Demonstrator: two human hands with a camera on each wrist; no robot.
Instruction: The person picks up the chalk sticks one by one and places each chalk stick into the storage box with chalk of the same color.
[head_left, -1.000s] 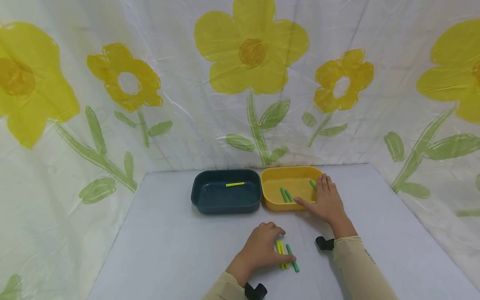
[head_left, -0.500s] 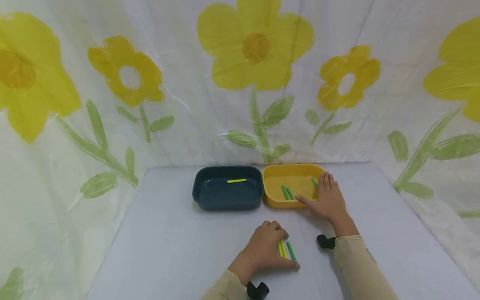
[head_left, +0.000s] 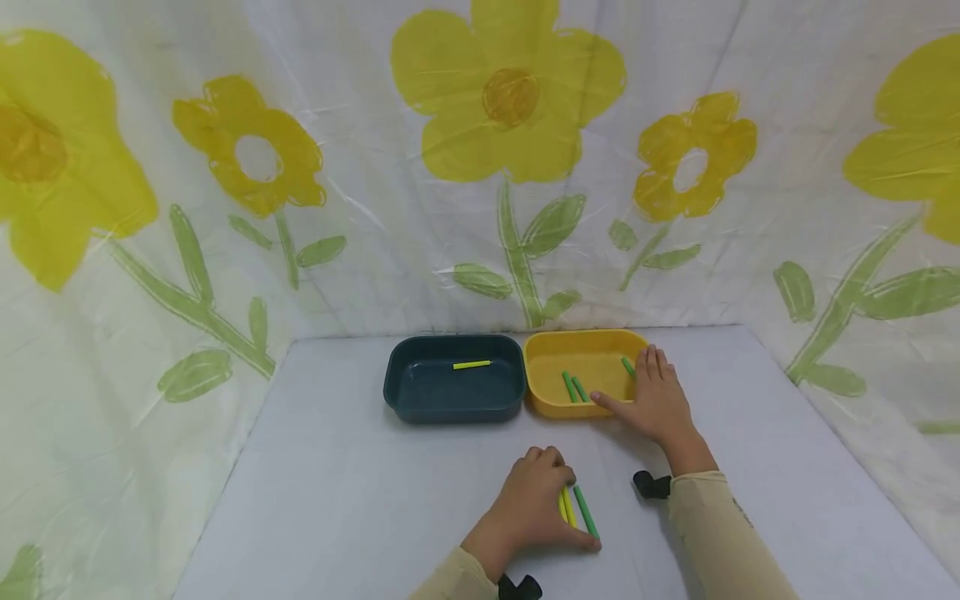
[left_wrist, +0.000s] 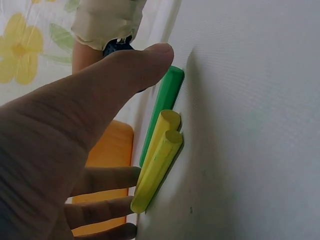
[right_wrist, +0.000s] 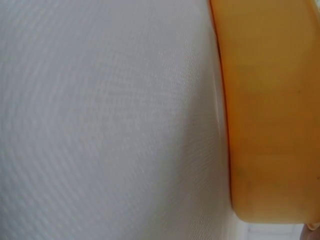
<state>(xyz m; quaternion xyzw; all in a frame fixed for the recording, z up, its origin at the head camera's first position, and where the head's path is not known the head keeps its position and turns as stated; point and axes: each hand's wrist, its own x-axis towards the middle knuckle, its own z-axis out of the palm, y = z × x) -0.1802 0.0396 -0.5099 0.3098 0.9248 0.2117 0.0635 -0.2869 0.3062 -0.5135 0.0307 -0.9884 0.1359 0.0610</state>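
My left hand spans a green crayon-like stick on the white table, its thumb at the near end and fingertips at the far end. Two yellow sticks lie side by side within the same hand's span, their far ends next to the fingers in the left wrist view. My right hand rests on the right side of the yellow tray, fingers straight along the rim and thumb at the front edge. Inside that tray are green sticks. Only the tray's outer wall fills the right wrist view's edge.
A dark blue tray stands left of the yellow one, touching it, and holds one yellow stick. Black wrist cameras sit on both arms. A flower-printed curtain hangs behind the table.
My left thumb has moved from over the sticks' middle to the near end of the green stick, with the hand spread a little wider. The right hand stays at the yellow tray.
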